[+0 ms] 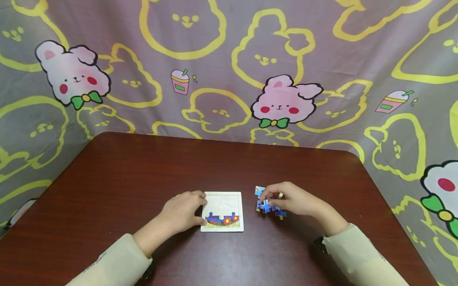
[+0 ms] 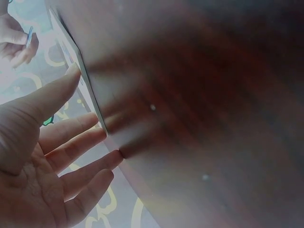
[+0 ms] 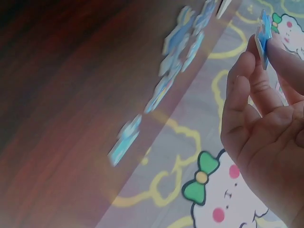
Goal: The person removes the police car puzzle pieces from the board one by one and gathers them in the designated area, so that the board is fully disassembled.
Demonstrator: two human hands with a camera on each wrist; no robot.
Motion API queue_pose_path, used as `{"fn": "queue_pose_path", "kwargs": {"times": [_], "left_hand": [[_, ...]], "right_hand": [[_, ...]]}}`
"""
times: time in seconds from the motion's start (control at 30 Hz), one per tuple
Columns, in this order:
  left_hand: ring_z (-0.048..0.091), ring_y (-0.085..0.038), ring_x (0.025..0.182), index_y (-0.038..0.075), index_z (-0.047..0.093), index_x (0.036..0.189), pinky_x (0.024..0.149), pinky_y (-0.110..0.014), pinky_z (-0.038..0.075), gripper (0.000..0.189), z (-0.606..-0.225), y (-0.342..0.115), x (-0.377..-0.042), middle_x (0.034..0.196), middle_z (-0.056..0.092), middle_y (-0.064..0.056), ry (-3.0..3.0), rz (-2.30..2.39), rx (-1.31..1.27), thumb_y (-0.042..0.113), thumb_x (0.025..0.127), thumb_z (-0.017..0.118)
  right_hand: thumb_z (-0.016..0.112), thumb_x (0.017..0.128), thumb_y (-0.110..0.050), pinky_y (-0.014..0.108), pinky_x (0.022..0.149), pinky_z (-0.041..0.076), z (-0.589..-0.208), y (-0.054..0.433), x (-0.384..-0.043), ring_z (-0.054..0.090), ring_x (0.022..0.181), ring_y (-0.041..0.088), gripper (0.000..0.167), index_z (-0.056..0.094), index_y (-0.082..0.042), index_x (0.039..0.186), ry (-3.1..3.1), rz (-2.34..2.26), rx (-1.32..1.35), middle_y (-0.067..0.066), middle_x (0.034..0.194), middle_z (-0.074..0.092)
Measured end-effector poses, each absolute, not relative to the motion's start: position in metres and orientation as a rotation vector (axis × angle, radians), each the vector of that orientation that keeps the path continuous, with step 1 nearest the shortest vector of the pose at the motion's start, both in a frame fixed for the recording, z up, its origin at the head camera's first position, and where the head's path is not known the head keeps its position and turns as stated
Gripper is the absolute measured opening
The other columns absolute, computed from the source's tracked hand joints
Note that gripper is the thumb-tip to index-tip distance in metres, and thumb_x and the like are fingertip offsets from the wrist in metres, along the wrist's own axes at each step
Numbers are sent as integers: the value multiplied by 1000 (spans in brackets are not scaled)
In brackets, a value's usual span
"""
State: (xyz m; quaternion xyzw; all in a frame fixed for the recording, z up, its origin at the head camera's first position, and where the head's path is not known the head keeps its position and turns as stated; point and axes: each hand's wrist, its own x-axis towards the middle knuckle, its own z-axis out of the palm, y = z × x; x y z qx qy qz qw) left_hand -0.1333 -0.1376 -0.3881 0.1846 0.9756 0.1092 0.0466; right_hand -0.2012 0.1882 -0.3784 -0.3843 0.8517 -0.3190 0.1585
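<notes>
A square white puzzle board [image 1: 223, 204] lies on the table, its bottom rows filled with joined pieces showing red and yellow wheels. My left hand [image 1: 185, 209] rests at the board's left edge, thumb and fingertips touching it, the fingers spread and relaxed in the left wrist view. Right of the board, my right hand [image 1: 291, 200] is raised over a loose group of blue puzzle pieces [image 1: 280, 213]. Between its thumb and fingers it pinches one blue puzzle piece [image 3: 263, 38]. Part of the loose group is hidden under this hand in the head view.
The dark red-brown wooden table [image 1: 161, 171] has rounded far corners. A cartoon-printed curtain [image 1: 214, 79] hangs behind it and along both sides. In the right wrist view, one light-blue loose piece [image 3: 125, 140] lies apart from the others.
</notes>
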Motion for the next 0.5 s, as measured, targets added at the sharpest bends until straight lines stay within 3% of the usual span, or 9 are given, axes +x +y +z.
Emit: {"fn": "queue_pose_path", "kwargs": {"times": [0.17, 0.5], "left_hand": [[66, -33, 112, 10, 74, 113, 87, -50, 56, 47, -389, -138, -134, 125, 69, -6, 2981, 335, 564, 30, 73, 88], [66, -33, 113, 9, 75, 111, 87, -50, 56, 46, -388, -139, -134, 125, 69, -8, 2983, 347, 581, 29, 72, 89]], "right_hand": [[66, 93, -3, 26, 76, 53, -380, 208, -197, 59, 85, 5, 18, 71, -13, 107, 2445, -906, -1068, 0, 103, 73], [65, 94, -6, 24, 69, 51, -379, 238, -190, 59, 79, 5, 17, 70, -12, 109, 2472, -937, -990, -2, 98, 72]]}}
